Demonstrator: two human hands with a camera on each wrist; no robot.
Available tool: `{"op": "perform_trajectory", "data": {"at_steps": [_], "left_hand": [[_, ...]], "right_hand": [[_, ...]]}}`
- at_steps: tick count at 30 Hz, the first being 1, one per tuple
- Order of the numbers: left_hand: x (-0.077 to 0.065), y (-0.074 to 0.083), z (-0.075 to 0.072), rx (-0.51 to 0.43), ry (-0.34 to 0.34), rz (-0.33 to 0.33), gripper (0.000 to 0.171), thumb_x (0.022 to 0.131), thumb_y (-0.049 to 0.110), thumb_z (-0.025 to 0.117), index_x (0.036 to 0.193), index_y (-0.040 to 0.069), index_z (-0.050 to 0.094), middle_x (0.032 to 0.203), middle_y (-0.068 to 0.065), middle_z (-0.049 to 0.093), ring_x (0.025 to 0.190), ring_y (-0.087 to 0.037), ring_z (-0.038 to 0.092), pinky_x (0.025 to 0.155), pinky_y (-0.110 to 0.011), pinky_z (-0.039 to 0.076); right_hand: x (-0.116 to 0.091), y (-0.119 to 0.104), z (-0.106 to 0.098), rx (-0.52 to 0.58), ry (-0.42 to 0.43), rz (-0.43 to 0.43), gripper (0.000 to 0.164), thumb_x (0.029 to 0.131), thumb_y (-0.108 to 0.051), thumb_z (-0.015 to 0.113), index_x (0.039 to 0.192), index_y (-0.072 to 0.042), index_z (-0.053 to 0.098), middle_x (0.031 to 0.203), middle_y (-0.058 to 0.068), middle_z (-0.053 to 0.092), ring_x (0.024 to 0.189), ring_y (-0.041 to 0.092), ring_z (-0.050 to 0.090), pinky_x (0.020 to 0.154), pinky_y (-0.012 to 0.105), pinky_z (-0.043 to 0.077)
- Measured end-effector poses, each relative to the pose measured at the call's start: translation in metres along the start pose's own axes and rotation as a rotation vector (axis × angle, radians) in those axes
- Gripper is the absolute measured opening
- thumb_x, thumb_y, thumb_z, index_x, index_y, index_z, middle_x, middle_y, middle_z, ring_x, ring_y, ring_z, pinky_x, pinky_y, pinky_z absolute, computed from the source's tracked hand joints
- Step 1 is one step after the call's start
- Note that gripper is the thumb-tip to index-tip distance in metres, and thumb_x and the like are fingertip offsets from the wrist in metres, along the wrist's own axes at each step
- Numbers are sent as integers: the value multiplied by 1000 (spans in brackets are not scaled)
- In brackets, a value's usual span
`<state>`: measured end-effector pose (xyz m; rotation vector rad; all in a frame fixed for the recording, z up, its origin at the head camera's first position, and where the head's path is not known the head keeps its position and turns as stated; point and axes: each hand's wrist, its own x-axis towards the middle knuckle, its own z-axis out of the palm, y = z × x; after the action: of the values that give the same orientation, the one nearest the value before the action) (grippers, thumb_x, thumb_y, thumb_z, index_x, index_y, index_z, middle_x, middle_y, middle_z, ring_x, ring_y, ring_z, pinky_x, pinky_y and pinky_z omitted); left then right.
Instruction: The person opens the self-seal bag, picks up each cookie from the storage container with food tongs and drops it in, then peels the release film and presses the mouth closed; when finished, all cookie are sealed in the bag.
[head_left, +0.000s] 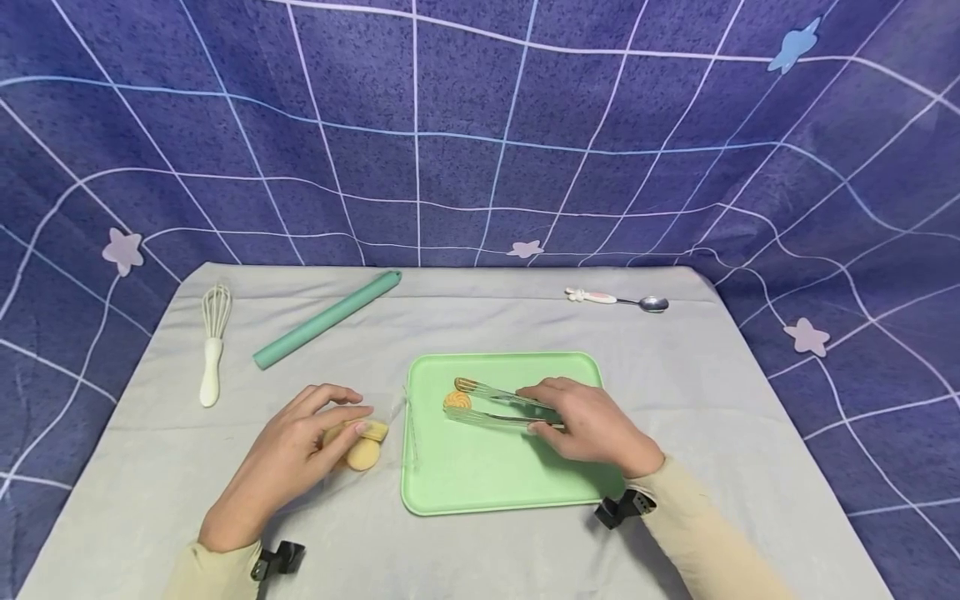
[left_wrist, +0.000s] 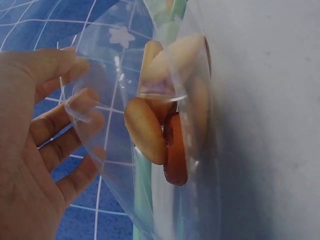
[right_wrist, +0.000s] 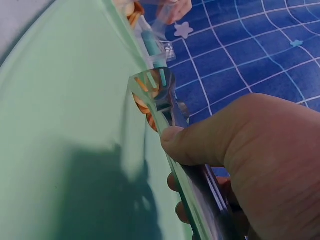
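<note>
My left hand (head_left: 292, 442) pinches the edge of a clear plastic bag (left_wrist: 107, 55) left of the green tray (head_left: 510, 487). Several small toy-like breads or cookies (left_wrist: 145, 130), pale yellow and brown, sit inside it. The bag's mouth reaches over the tray's left rim. My right hand (head_left: 592, 422) grips metal tongs (right_wrist: 200, 195) with slotted tips, thumb on one arm and fingers on the other. Their tips straddle a round orange swirl cookie (head_left: 457, 401) at the tray's left part.
A white whisk (head_left: 213, 346) lies at the far left, beside a teal rolling pin (head_left: 327, 320). At the back right is a spoon (head_left: 618, 299) with a white and pink handle. A dark blue gridded cloth (head_left: 465, 100) hangs behind the grey-covered table (head_left: 675, 375).
</note>
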<state>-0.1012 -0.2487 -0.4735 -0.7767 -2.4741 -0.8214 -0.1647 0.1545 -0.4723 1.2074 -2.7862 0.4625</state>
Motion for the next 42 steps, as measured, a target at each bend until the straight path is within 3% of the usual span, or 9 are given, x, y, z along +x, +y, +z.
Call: {"op": "perform_trajectory", "data": {"at_steps": [13, 27, 42], "left_hand": [[0, -1, -1, 0, -5, -3, 28, 80, 18, 75, 108, 21, 71, 115, 3, 58, 106, -16, 51, 86, -31, 37], [-1, 1, -2, 10, -24, -18, 29, 80, 17, 75, 108, 22, 71, 114, 4, 58, 107, -15, 50, 87, -31, 37], [-1, 0, -1, 0, -7, -11, 28, 79, 16, 75, 107, 21, 72, 113, 3, 58, 104, -17, 51, 79, -31, 38]], "right_hand": [[0, -6, -4, 23, 9, -18, 44, 87, -38, 64, 128, -23, 57, 114, -10, 59, 107, 7, 53, 84, 33, 46], [24, -29, -5, 76, 6, -87, 42, 87, -36, 63, 127, -23, 57, 113, -12, 58, 103, 4, 53, 81, 32, 47], [16, -23, -2, 46, -28, -116, 46, 84, -35, 66, 128, -23, 57, 109, -10, 59, 100, 4, 52, 76, 32, 48]]}}
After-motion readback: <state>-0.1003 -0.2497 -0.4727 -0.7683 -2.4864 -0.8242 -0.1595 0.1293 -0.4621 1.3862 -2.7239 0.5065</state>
